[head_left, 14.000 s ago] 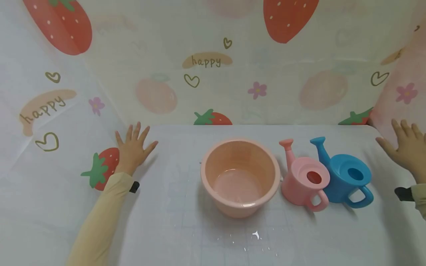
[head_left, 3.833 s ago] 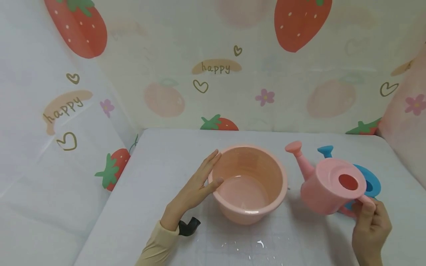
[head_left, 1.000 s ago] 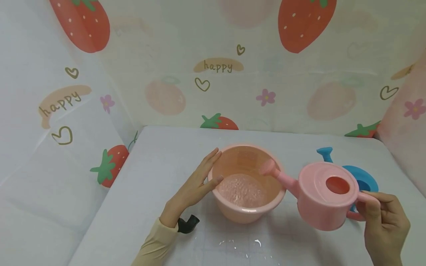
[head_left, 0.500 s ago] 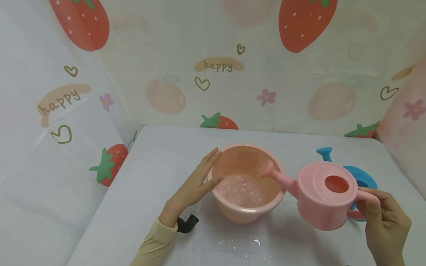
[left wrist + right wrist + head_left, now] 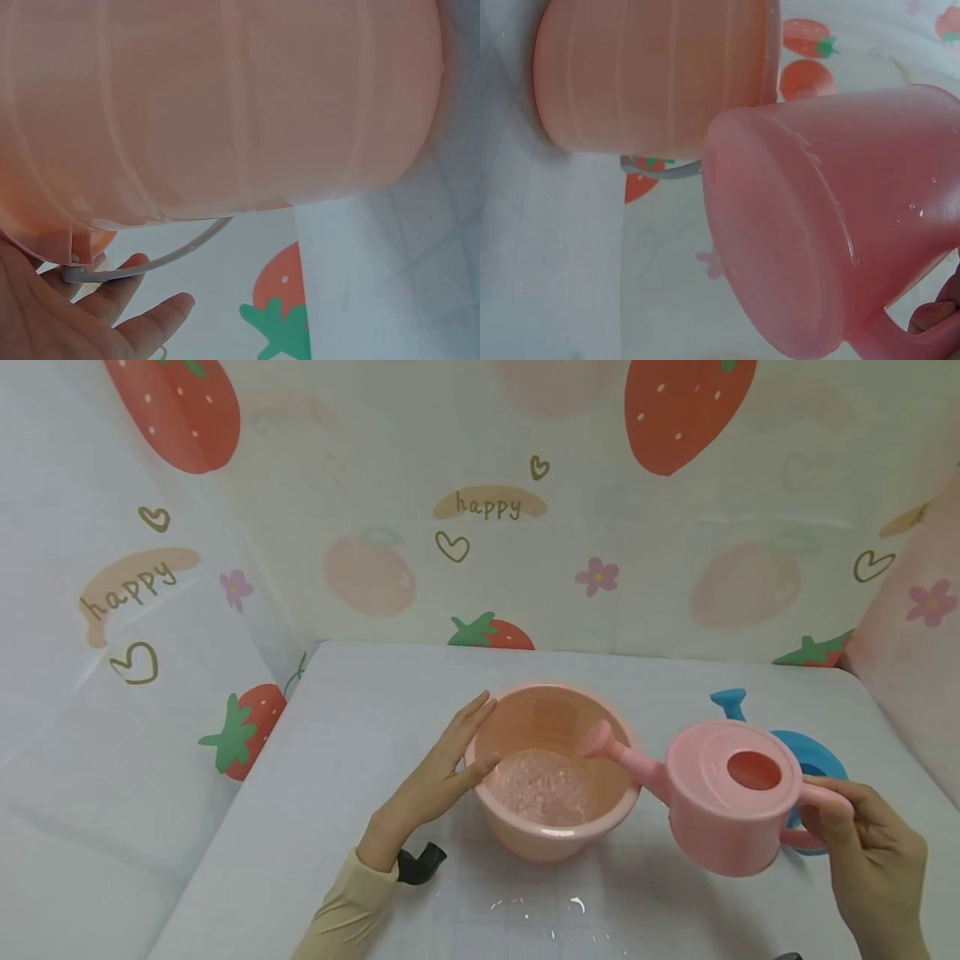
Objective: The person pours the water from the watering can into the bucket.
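we are standing over the worktop (image 5: 360, 710), working with a peach bucket (image 5: 545, 846) near its middle. our right hand (image 5: 873, 852) is gripping the pink watering can (image 5: 731, 827) by its handle, fingers curled round it; we are holding the can up off the worktop, right of the bucket, tilting it a little to the left. its spout (image 5: 645, 768) is crossing the bucket's right rim, the rose hanging over the inside. the water (image 5: 536, 787) in the bucket is showing a rippled surface, so we are probably pouring.

our left hand (image 5: 427, 785) is resting at the bucket's left rim, fingers straight, thumb lying over the edge. in the left wrist view they are lying near a grey bail handle (image 5: 172, 259); touching or not, we cannot tell. the blue watering can (image 5: 810, 750) is standing on the right, partly hidden behind the pink one.

for doing this well: we are wanting a slow, even tilt, the rose well inside the rim, the left hand steadying without pushing. wet spots (image 5: 576, 904) are glinting on the near worktop, so drips are worth watching.
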Tool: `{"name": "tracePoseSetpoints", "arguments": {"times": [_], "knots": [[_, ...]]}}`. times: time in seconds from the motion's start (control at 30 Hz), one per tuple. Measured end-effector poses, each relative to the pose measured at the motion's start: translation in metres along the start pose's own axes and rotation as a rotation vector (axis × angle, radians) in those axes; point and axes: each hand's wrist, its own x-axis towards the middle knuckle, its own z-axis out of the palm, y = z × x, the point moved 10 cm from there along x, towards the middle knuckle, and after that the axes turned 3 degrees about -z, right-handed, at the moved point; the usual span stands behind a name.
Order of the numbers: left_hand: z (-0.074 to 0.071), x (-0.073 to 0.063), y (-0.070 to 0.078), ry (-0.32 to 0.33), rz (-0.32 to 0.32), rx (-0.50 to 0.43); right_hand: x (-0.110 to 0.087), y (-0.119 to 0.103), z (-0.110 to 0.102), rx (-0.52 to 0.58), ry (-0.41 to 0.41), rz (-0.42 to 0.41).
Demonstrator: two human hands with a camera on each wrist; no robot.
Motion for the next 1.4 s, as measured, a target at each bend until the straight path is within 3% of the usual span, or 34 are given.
{"name": "tracePoseSetpoints", "arguments": {"times": [0.17,0.3,0.37,0.6,0.87,1.17,1.4], "knots": [[-0.001,0.0,0.0,-0.001,0.002,-0.003,0.001,0.002,0.002,0.085,-0.008,0.066],[-0.002,0.001,0.001,-0.004,0.002,-0.006,0.002,0.003,0.006,0.323,-0.034,0.105],[-0.002,0.001,0.001,-0.006,0.001,-0.006,0.003,0.002,0.008,0.382,-0.052,0.104],[-0.002,0.003,0.0,-0.013,0.001,-0.011,0.007,-0.002,0.009,0.293,-0.088,0.076],[-0.001,0.004,0.0,-0.008,0.011,-0.006,0.01,-0.004,0.012,0.433,-0.14,0.023],[0.002,0.001,0.0,-0.019,0.015,-0.014,0.009,-0.009,0.013,0.396,-0.186,0.038],[0.001,0.001,-0.002,0.0,0.01,-0.012,0.018,-0.022,0.019,0.481,-0.262,-0.064]]}}
